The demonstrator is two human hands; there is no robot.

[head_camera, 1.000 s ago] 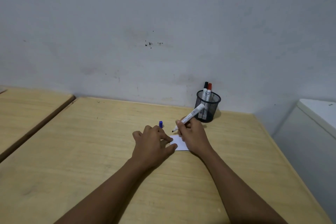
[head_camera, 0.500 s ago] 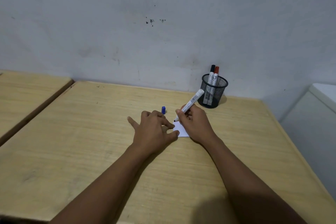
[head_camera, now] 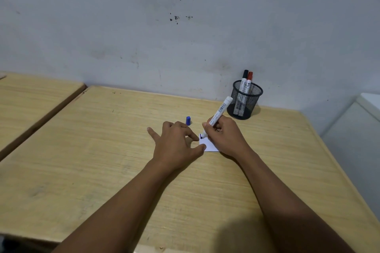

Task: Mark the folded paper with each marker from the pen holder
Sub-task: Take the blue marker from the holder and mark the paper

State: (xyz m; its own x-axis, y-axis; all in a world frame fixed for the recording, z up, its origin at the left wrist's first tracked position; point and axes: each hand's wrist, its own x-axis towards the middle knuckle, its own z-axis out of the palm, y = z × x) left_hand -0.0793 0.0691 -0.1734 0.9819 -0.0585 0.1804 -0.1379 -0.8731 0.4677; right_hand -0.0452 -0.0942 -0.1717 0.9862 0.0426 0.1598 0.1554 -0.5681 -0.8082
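A small white folded paper (head_camera: 208,144) lies on the wooden table (head_camera: 102,150), mostly covered by both hands. My right hand (head_camera: 225,136) grips a white marker (head_camera: 219,113), uncapped, its blue tip touching the paper's far left corner, where a blue mark shows. My left hand (head_camera: 176,142) lies flat with fingers spread, thumb and forefinger pressing the paper's left edge. The marker's blue cap (head_camera: 188,120) stands on the table just behind my left hand. A black mesh pen holder (head_camera: 244,99) at the back right holds a black-capped marker (head_camera: 244,80) and a red-capped marker (head_camera: 249,81).
A grey wall runs right behind the table. A second wooden table (head_camera: 30,98) stands to the left across a narrow gap. A white cabinet (head_camera: 362,129) sits off the table's right edge.
The marker tip has come down onto the paper's corner and a blue mark has appeared. My left hand's fingers have spread wider. The camera has tilted slightly.
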